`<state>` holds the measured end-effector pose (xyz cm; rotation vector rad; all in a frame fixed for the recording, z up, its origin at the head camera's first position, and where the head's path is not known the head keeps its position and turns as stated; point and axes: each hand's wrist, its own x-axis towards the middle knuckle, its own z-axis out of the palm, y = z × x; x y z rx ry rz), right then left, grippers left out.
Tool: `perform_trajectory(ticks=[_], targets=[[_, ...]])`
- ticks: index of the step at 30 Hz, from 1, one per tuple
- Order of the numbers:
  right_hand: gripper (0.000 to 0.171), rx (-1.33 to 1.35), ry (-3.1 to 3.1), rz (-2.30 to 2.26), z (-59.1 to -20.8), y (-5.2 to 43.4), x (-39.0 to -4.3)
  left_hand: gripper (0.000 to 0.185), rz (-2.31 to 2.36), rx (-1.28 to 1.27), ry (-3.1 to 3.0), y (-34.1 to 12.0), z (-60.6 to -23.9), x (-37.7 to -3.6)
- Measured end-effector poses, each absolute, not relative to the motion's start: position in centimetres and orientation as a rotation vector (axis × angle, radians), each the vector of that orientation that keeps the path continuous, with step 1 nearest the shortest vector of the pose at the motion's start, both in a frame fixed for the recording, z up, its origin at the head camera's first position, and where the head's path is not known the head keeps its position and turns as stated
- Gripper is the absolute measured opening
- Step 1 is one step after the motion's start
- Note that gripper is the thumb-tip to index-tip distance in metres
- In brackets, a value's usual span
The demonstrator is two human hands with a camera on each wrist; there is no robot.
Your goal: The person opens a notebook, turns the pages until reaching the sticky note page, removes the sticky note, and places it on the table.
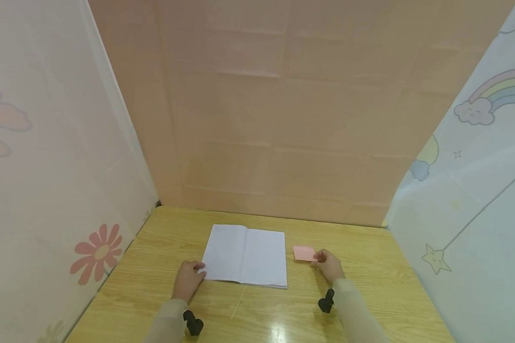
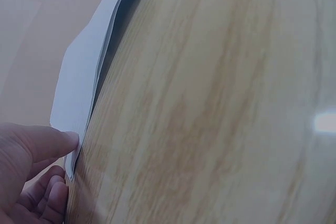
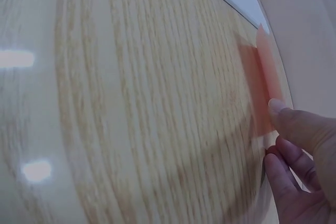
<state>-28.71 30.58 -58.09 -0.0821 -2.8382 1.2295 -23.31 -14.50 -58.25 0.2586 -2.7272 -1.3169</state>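
Observation:
An open lined notebook [image 1: 244,255] lies flat in the middle of the wooden table [image 1: 369,286]. My left hand [image 1: 189,278] is at its near left corner. In the left wrist view the thumb [image 2: 47,142] lies on the white page [image 2: 79,87] while the curled fingers [image 2: 50,200] sit just under that corner, pinching it. A small pink sticky note pad [image 1: 303,253] lies just right of the notebook. My right hand [image 1: 328,265] grips its near right edge, thumb tip [image 3: 278,109] on the pink paper [image 3: 257,82] and fingers [image 3: 286,174] curled beside it.
Peach paper walls stand behind the table, with a flower-print sheet on the left and a rainbow-print sheet on the right. Bare wood lies in front of the notebook up to the near edge. Black wrist camera mounts [image 1: 194,324] sit on both sleeves.

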Motion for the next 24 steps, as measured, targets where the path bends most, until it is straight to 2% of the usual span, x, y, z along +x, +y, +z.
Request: perform_trajectory(ticks=[24], targets=[[0.027,-0.046,-2.768,1.365,-56.8,30.6,-27.9,0.015,-1.275,0.218,-2.754,-15.1,-58.0,-23.6]])
